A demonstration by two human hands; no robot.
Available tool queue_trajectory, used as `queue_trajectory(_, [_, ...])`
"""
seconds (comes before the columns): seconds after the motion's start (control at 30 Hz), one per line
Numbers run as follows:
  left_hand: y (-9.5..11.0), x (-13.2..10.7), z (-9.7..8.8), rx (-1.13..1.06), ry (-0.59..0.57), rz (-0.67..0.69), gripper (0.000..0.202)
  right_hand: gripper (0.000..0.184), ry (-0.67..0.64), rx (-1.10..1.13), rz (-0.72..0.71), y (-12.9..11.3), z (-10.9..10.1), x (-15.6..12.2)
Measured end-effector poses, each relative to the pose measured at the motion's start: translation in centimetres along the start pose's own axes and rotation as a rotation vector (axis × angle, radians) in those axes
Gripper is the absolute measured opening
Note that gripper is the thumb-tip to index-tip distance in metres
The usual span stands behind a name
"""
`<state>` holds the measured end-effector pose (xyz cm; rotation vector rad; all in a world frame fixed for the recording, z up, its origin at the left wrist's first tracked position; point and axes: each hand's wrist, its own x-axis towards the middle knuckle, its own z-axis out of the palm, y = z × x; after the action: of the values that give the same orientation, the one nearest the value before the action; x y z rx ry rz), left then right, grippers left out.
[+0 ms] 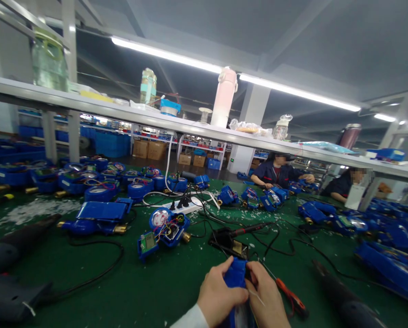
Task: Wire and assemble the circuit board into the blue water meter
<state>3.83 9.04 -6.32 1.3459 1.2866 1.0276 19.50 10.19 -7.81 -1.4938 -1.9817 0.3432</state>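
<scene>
Both my hands hold one blue plastic meter part (236, 275) low in the middle of the view. My left hand (219, 296) wraps its fingers round the part's left side. My right hand (267, 296) grips the right side, with a thin white wire or tie running from under its fingers. An orange-handled tool (291, 298) lies on the green mat just right of my right hand. A soldering iron (248, 228) rests in its black stand (229, 243) just beyond my hands.
The green work mat (169, 282) carries several blue water meters, an opened one (164, 230), a white power strip (186, 206) and black cables. Dark tools lie at the left (12, 255) and right (347, 300). Two other people work at the far right. A shelf (190, 127) holds bottles.
</scene>
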Motion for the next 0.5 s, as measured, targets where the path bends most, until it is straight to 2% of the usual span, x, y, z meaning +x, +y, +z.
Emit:
queue_trajectory(0.1, [0.3,0.0,-0.1,-0.018,-0.042,0.009,0.090,0.022,0.007,-0.013,-0.033,-0.7,-0.4,-0.1])
queue_trajectory(0.2, [1.0,0.1,-0.5,-0.028,-0.135,0.034,0.093,0.022,0.016,-0.066,-0.046,-1.7,-1.1,-0.3])
queue_trajectory(0.33, [1.9,0.4,-2.3,-0.017,-0.395,0.044,0.097,0.017,-0.012,-0.135,-0.030,-3.6,-2.7,-1.4])
queue_trajectory(0.43, [2.3,0.9,-4.3,0.029,-0.563,0.012,0.091,0.018,-0.072,-0.093,-0.094,-3.6,-6.3,-3.2])
queue_trajectory(0.47, [2.3,1.0,-4.9,0.044,-0.602,0.001,0.088,0.020,-0.033,-0.066,-0.144,-2.7,-8.3,-4.1])
queue_trajectory(0.5, [2.4,1.1,-5.5,0.057,-0.631,-0.004,0.085,0.023,0.071,-0.068,-0.170,-1.1,-10.5,-5.0])
